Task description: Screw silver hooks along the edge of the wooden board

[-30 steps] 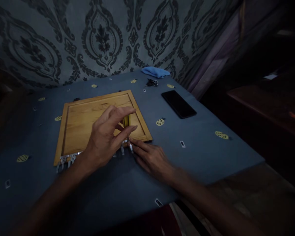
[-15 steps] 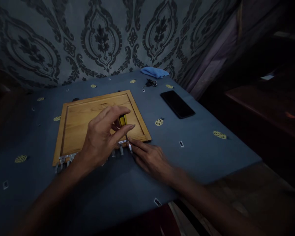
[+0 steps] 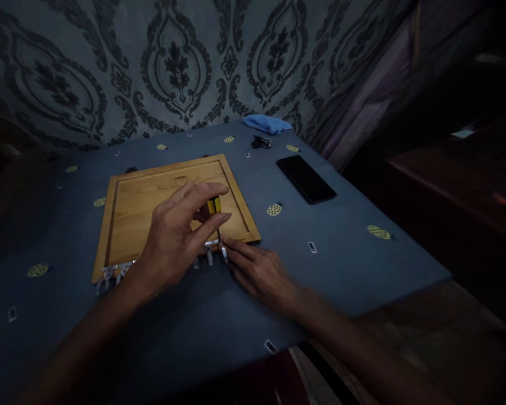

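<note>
A wooden panel (image 3: 145, 205) with a raised frame lies flat on the table. Along its near edge runs a metal hook rail (image 3: 117, 266) with several hooks hanging off the edge; my left forearm and hand cover its middle. My left hand (image 3: 177, 230) is closed around the yellow and black handle of a screwdriver (image 3: 213, 207), which stands nearly upright with its shaft down at the rail's right end. There, the fingers of my right hand (image 3: 257, 270) are pressed together on the rail, beside the screwdriver's tip. The tip and the screw under it are too small to make out.
A black phone (image 3: 306, 179) lies on the blue tablecloth (image 3: 341, 253), right of the panel. Behind it are keys (image 3: 260, 142) and a folded blue cloth (image 3: 267, 124). A patterned curtain (image 3: 175, 62) hangs along the table's far side. The table's right edge drops to the floor.
The screwdriver handle has turned a little and stands slightly more upright in my left hand. My right hand keeps its place, and the whole view has shifted very slightly.
</note>
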`<state>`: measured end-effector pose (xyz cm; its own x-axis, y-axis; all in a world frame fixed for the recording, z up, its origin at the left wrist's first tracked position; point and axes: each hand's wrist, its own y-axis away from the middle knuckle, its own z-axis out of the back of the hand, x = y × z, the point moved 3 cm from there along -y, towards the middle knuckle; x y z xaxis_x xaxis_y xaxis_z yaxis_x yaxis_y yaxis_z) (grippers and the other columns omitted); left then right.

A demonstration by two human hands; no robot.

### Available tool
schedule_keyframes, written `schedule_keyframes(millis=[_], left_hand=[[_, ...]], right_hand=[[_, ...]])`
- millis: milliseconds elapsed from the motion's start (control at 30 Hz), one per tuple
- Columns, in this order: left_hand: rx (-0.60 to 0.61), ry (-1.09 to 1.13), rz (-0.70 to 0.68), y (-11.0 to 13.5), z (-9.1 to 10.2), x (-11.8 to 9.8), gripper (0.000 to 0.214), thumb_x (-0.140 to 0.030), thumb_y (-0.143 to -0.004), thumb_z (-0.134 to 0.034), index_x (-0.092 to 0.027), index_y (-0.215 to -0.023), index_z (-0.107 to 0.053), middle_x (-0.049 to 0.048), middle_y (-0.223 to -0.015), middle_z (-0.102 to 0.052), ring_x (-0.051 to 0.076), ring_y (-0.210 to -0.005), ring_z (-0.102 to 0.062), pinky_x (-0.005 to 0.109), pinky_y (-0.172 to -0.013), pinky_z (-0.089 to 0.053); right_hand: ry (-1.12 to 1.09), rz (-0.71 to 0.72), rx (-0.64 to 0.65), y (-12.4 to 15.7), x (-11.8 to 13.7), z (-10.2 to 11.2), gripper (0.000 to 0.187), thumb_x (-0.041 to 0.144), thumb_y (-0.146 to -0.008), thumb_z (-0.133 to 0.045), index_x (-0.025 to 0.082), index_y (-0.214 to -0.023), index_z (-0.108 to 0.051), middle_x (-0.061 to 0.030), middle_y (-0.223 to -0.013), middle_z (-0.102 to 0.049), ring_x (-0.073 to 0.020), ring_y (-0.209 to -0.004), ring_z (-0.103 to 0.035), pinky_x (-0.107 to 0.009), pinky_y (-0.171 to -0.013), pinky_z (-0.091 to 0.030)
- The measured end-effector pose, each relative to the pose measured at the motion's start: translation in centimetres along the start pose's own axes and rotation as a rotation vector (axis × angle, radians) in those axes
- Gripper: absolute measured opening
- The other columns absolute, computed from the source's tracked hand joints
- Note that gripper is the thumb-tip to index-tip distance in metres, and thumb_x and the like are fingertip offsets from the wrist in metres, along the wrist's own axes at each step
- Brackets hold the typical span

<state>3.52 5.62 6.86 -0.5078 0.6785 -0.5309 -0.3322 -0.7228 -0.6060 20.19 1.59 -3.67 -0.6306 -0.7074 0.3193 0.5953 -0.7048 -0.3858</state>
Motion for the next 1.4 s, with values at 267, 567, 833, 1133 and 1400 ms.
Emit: schedule_keyframes(millis=[267, 567, 833, 1133, 1400], left_hand=[[0.092, 0.087, 0.016, -0.14, 0.04, -0.27, 0.034, -0.016, -0.096, -0.057, -0.023, -0.129, -0.062, 0.0062, -0.123, -0.068, 0.016, -0.099, -0.070, 0.027, -0.083, -0.062], [0.032, 0.062, 0.029, -0.11, 0.13, -0.29, 0.025, -0.017, -0.092, -0.065, -0.021, -0.117, -0.066, 0.0041, -0.110, -0.071, 0.014, -0.091, -0.069, 0.022, -0.074, -0.060], [0.029, -0.016, 0.023, -0.12, 0.13, -0.27, 0.027, -0.021, -0.091, -0.068, -0.022, -0.118, -0.064, 0.0043, -0.110, -0.069, 0.015, -0.091, -0.069, 0.022, -0.070, -0.060], [0.130, 0.120, 0.002, -0.05, -0.20, -0.59, 0.033, -0.011, -0.096, -0.056, -0.024, -0.127, -0.061, 0.0044, -0.118, -0.068, 0.015, -0.104, -0.069, 0.026, -0.087, -0.060], [0.037, 0.042, -0.004, -0.05, 0.08, -0.49, 0.026, -0.015, -0.092, -0.066, -0.021, -0.118, -0.066, 0.0029, -0.104, -0.069, 0.013, -0.089, -0.068, 0.023, -0.077, -0.060]], right_hand=[[-0.001, 0.000, -0.011, -0.05, 0.04, -0.06, 0.039, 0.012, -0.095, -0.053, 0.014, -0.134, -0.060, -0.0158, -0.138, -0.065, -0.0249, -0.106, -0.074, -0.039, -0.083, -0.066], [-0.002, -0.008, 0.003, -0.02, 0.03, -0.02, 0.039, 0.013, -0.096, -0.050, 0.013, -0.133, -0.061, -0.0174, -0.138, -0.064, -0.0258, -0.105, -0.074, -0.040, -0.084, -0.065], [-0.017, -0.005, -0.016, -0.02, 0.04, 0.01, 0.039, 0.014, -0.097, -0.051, 0.014, -0.134, -0.060, -0.0168, -0.138, -0.064, -0.0259, -0.106, -0.074, -0.041, -0.084, -0.066], [0.005, 0.018, -0.033, -0.11, 0.15, 0.09, 0.035, 0.014, -0.098, -0.048, 0.007, -0.129, -0.063, -0.0194, -0.134, -0.066, -0.0269, -0.102, -0.075, -0.041, -0.080, -0.066], [0.017, 0.004, -0.034, -0.16, 0.18, 0.13, 0.034, 0.013, -0.097, -0.051, 0.011, -0.128, -0.064, -0.0174, -0.134, -0.067, -0.0248, -0.101, -0.076, -0.037, -0.080, -0.065]])
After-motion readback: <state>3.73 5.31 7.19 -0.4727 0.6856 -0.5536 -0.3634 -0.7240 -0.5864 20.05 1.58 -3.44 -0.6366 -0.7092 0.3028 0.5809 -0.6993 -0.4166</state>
